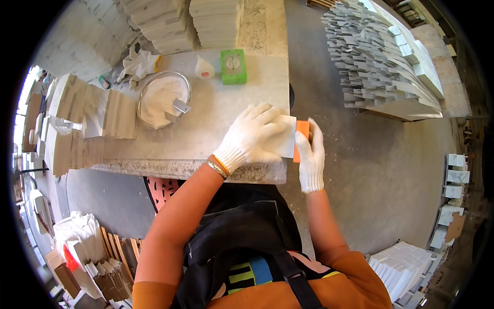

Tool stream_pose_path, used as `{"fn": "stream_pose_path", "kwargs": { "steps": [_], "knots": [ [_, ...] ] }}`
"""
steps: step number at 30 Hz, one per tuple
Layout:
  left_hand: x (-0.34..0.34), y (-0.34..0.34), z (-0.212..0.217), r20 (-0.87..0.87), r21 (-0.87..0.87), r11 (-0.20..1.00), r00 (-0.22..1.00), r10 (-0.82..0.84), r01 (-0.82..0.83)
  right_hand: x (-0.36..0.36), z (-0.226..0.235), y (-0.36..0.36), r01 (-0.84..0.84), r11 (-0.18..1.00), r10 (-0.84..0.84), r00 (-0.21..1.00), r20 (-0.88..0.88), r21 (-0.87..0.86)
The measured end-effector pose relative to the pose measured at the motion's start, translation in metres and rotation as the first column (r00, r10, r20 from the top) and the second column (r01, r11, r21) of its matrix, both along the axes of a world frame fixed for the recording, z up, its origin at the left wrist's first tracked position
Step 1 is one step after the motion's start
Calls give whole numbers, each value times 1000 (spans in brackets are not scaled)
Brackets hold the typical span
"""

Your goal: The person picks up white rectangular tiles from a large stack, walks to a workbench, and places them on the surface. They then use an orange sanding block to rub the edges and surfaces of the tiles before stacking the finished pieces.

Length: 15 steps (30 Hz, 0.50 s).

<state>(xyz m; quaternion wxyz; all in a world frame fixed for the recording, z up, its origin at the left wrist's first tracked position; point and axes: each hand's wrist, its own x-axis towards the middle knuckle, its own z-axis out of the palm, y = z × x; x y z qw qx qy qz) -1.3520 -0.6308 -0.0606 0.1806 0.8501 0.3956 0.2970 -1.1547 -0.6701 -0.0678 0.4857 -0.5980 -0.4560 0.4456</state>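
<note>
A thin white tile (285, 136) lies at the right edge of the work table. My left hand (252, 133), in a white knit glove, rests flat on top of it with fingers spread, covering much of its surface. In my gloved right hand (313, 154) is an orange sanding block (302, 135), gripped between thumb and fingers. The block stands against the tile's right edge, just past the tabletop. Part of the block is hidden by my thumb and palm.
On the table (206, 141) sit a round bowl of white powder (157, 98) with a metal scraper (180, 107), a white bottle (205, 68), a green box (234, 67) and spare gloves (138, 64). Tile stacks (164, 23) line its far and left sides. More tiles (378, 67) stand right.
</note>
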Motion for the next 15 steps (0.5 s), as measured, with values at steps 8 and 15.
{"fn": "stream_pose_path", "kwargs": {
  "steps": [8, 15],
  "knots": [
    [1, 0, 3, -7, 57, 998, 999, 34, -34, 6, -1, 28, -40, 999, 40, 982, -186, 3],
    [-1, -2, -3, 9, 22, 1000, 1000, 12, -12, -1, -1, -25, 7, 1000, -8, 999, 49, 28]
  ]
}}
